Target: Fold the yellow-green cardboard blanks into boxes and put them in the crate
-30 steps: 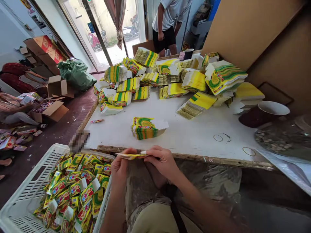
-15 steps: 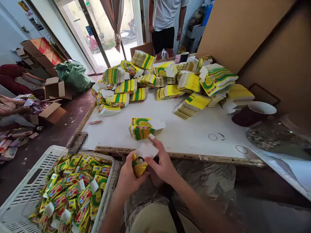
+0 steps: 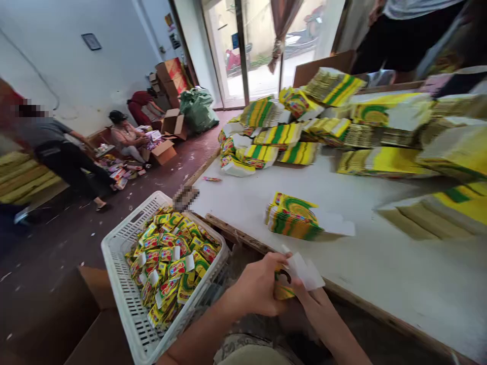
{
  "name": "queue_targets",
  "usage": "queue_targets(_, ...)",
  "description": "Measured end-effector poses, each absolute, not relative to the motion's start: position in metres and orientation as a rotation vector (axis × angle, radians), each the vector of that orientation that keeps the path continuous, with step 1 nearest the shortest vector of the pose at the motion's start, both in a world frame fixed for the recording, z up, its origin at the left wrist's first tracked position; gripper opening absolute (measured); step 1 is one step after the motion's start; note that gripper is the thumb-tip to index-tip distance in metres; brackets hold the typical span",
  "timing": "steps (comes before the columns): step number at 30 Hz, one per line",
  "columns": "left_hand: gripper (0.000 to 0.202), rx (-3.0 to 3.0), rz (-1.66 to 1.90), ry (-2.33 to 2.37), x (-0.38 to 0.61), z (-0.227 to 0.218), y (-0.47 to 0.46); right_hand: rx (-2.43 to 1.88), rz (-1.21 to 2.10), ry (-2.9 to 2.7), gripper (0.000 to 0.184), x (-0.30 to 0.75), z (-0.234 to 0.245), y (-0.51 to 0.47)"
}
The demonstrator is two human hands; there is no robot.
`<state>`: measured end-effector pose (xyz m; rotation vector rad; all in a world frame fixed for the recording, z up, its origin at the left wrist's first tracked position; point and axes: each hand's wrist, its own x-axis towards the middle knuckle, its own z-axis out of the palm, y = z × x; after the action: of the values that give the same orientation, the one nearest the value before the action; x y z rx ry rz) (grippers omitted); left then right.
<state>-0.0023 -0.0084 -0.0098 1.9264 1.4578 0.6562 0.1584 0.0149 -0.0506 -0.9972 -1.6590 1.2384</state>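
Observation:
In front of me, over the table's near edge, is a small yellow and green carton point(image 3: 282, 291) with its white flaps standing up. My left hand point(image 3: 256, 284) is closed around its side. My right hand point(image 3: 317, 306) holds the other side by the white flaps, thumb near the dark opening; motion blurs these fingers a little. Just beyond both hands, a stack of flattened cartons point(image 3: 292, 215) lies on the white table point(image 3: 243, 200). To the left stands a white plastic basket point(image 3: 120, 299) heaped with yellow-green cartons point(image 3: 171, 263), several showing raised white flaps.
Many bundles of flat cartons point(image 3: 281, 134) cover the table's far side. A wooden strip point(image 3: 238, 234) edges the table. An open cardboard box point(image 3: 95, 314) sits at lower left. Several people point(image 3: 64, 147) are on the floor side at left; another person point(image 3: 403, 40) stands behind the table.
My view has swung left, bringing more of the room and people into sight. Both hands still hold the carton, now turned and closer together around it.

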Motion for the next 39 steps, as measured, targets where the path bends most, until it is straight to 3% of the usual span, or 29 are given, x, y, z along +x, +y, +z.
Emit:
queue_targets(2,0.080,1.901,0.626,1.471,-0.003,-0.013,-0.005,-0.922,0.991,-1.843,0.057,0.159,-0.060,0.014)
queue_targets(6,0.065,1.962,0.781,1.435,-0.001,-0.017,-0.001,-0.769,0.623,-2.069,0.050,0.161,-0.062,0.015)
queue_targets(11,0.084,1.419,1.121,1.738,0.000,-0.007,-0.008,-0.992,0.482,-1.833,0.037,0.169,-0.048,0.022)
queue_targets(17,0.047,0.923,1.333,1.458,-0.008,0.005,-0.013,-0.909,0.288,-1.983,0.033,0.177,-0.048,0.030)
queue_targets(23,0.037,0.900,1.409,1.463,-0.010,0.012,-0.010,-0.667,0.457,-2.042,0.019,0.186,-0.048,0.039)
queue_targets(27,0.033,0.920,1.356,1.488,-0.006,0.011,-0.010,-0.817,0.442,-1.944,0.014,0.184,-0.045,0.035)
queue_targets(34,0.043,0.838,1.368,1.443,-0.010,0.003,-0.009,-0.830,0.453,-1.999,0.017,0.181,-0.052,0.036)
queue_targets(39,0.036,0.874,1.306,1.523,-0.009,0.006,-0.005,-0.977,0.526,-1.904,0.020,0.165,-0.046,0.030)
